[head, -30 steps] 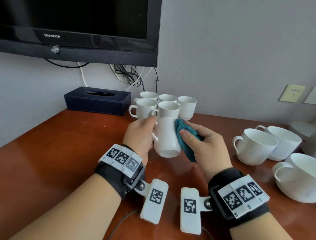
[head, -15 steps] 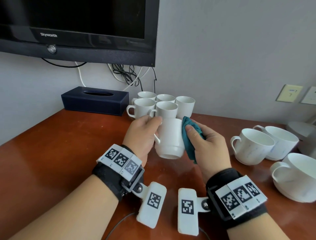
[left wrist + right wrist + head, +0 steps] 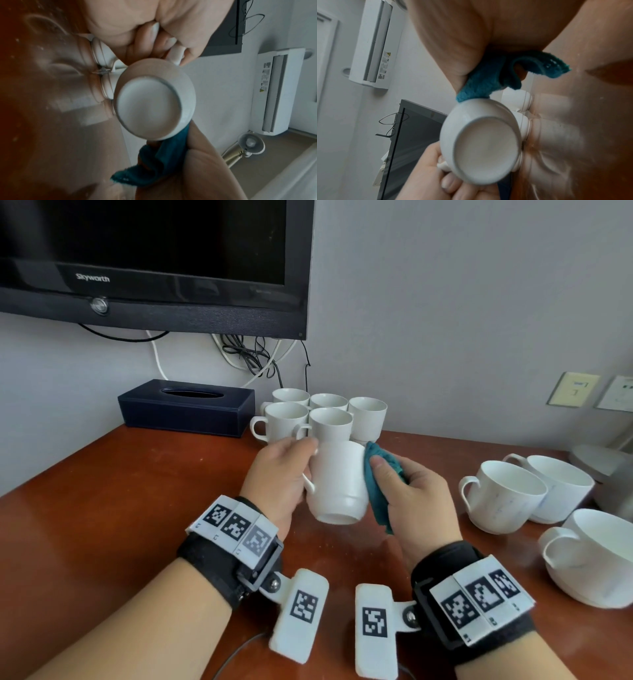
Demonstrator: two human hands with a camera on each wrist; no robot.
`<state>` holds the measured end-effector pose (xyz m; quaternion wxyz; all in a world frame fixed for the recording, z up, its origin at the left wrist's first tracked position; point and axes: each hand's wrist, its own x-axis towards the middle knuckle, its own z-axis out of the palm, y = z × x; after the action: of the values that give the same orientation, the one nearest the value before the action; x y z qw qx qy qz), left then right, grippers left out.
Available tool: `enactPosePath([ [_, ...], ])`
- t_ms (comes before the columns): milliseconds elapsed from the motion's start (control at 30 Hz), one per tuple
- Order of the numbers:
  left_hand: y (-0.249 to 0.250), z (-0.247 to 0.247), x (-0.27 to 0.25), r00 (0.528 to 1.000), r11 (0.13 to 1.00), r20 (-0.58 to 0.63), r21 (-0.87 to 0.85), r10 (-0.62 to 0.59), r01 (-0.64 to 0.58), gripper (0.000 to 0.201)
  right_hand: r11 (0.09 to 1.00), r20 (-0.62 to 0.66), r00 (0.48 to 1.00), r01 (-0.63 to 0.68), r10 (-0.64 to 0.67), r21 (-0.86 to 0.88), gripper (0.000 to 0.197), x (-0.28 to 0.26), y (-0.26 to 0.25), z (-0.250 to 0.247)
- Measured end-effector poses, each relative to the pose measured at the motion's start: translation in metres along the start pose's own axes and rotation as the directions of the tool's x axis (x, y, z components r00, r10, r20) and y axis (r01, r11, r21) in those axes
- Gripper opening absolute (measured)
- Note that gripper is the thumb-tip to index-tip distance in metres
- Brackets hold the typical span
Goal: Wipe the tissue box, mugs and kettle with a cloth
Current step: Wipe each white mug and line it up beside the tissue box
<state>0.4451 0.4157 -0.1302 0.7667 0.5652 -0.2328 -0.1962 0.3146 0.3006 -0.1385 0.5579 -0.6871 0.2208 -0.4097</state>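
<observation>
Head view shows a white mug (image 3: pixel 337 481) held clear of the wooden table (image 3: pixel 102 508), just in front of the cluster of five small mugs (image 3: pixel 322 414), its mouth tipped away and its foot toward the camera; the left hand (image 3: pixel 277 477) has its fingers curled around the handle side, and in the left wrist view the fingertips (image 3: pixel 154 31) wrap the handle itself; the right hand (image 3: pixel 414 501) pinches a teal cloth (image 3: pixel 375 487) and presses it against the mug wall on the side away from the handle. The navy tissue box (image 3: pixel 186 407) sits to the left of the cluster, against the wall; three larger mugs (image 3: pixel 503 496) stand well to its right. The mug looks like glazed ceramic, so likely stiff, smooth, slippery under a damp cloth and breakable if dropped; the handle seems the safest hold, with the cloth hand bracing the opposite wall; the cloth is soft and folds to the curve.
</observation>
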Motion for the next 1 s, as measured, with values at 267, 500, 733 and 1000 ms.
enactPosePath([
  [267,-0.001,-0.002,0.001,0.999,0.999,-0.044,-0.032,0.003,-0.005,0.036,0.999,0.047,0.998,-0.051,0.050,0.001,0.016,0.000,-0.001,0.001],
  [500,0.001,-0.010,0.007,0.988,0.995,-0.156,-0.099,-0.006,-0.009,0.029,0.993,0.160,0.981,-0.106,0.113,-0.049,0.016,-0.006,-0.006,0.001],
  [733,0.003,-0.001,-0.003,0.999,0.998,0.034,-0.054,-0.038,0.040,0.019,0.995,-0.007,0.995,-0.099,0.099,0.027,0.018,-0.001,-0.002,0.001],
  [1000,0.009,-0.008,0.008,0.988,0.968,-0.133,-0.246,-0.075,0.040,0.017,0.985,0.163,0.972,-0.164,0.170,-0.047,0.029,-0.005,-0.003,0.004],
])
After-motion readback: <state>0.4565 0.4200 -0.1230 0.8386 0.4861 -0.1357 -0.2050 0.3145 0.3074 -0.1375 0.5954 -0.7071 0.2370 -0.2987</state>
